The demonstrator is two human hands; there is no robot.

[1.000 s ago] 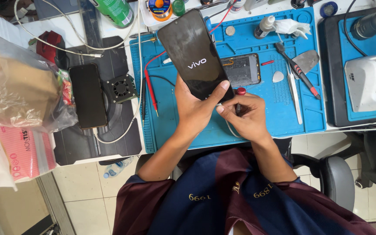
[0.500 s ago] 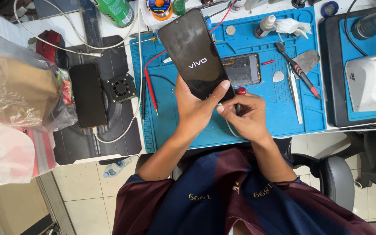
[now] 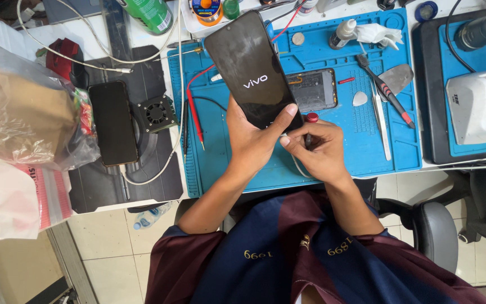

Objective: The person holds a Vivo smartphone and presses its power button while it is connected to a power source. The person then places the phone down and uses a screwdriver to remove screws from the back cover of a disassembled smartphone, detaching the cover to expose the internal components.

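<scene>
My left hand [image 3: 252, 138] grips the lower end of a black smartphone [image 3: 251, 67], held tilted above the blue work mat [image 3: 333, 152] with its screen lit by a white logo. My right hand [image 3: 323, 151] is closed around a dark tool with a red cap [image 3: 310, 118], pressed against the phone's bottom edge. A thin white cable [image 3: 296, 166] runs out from under that hand. On the mat behind the phone lies an opened phone body [image 3: 313, 90] with its insides showing.
Another black phone [image 3: 112, 123] and a small fan [image 3: 156, 114] lie on a dark mat at left, beside plastic bags [image 3: 18, 124]. A red probe [image 3: 194, 112], tweezers [image 3: 381, 121] and a screwdriver [image 3: 386, 93] rest on the blue mat. A white device [image 3: 476, 107] stands at right.
Both hands and the phone keep the same pose. Only the plastic bags at the left edge have shifted a little.
</scene>
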